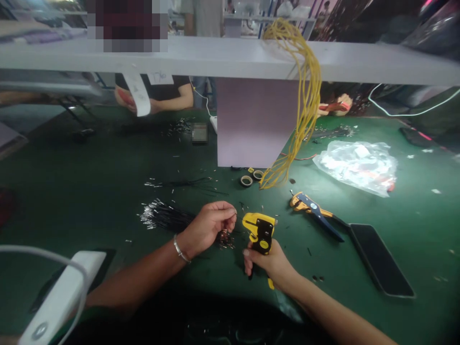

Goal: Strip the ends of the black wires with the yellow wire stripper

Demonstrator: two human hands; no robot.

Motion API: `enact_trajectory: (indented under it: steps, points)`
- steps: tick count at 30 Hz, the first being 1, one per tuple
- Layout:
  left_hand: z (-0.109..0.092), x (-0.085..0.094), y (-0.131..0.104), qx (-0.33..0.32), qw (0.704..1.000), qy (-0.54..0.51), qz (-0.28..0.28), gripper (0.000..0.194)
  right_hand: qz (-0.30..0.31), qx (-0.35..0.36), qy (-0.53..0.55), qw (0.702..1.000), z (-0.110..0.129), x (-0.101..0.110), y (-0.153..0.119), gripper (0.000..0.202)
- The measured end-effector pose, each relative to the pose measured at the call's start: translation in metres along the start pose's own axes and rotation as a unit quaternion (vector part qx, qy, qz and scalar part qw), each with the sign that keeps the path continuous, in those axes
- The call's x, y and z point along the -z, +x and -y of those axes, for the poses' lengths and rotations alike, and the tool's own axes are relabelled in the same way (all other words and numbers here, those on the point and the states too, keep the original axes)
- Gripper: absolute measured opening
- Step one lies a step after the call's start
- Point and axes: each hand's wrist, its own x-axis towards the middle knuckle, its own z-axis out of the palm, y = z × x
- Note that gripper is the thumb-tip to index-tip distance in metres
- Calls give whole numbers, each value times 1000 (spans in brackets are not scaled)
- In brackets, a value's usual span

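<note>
My right hand (pixel 268 261) is closed round the handles of a yellow and black wire stripper (pixel 262 230), its jaw end pointing up and left. My left hand (pixel 212 223) pinches what looks like a thin wire (pixel 235 212); only a tiny dark end shows past the fingertips, a short gap away from the stripper's jaws. Beneath and beside the left hand lies a thick bundle of black wires (pixel 172 215) with pale ends fanned out on the left. Bare copper-coloured ends (pixel 224 237) show under that hand.
Yellow wires (pixel 305 96) hang from a white shelf (pixel 197 60) to the green table (pixel 118 191). A blue and orange wire stripper (pixel 316 211), a phone (pixel 381 258) and a plastic bag (pixel 359 165) lie right. A white power strip (pixel 68 292) is left. Co-workers' hands (pixel 339 105) show behind.
</note>
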Motion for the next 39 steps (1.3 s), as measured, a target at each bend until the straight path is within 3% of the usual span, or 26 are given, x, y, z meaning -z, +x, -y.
enact_trajectory:
  steps: [12,23,26,29,32,39]
  points:
    - [6,-2,0,-2,1000,1,-7,16,-23,5,-8,1000,-10,0,3,26]
    - [5,-4,0,-15,998,44,-38,15,-30,-5,-27,999,-4,-6,2,13]
    - [4,-4,-1,-13,998,49,-43,16,-58,-11,-53,997,-2,-5,1,10]
    - [3,-3,0,-18,997,56,-46,17,-69,-12,-81,994,4,-3,1,10]
    - [-1,-2,1,-39,995,58,-64,17,-36,-1,-84,996,6,0,0,11]
    - [-3,-1,3,-55,995,46,-67,15,-40,37,-3,998,-5,7,3,23]
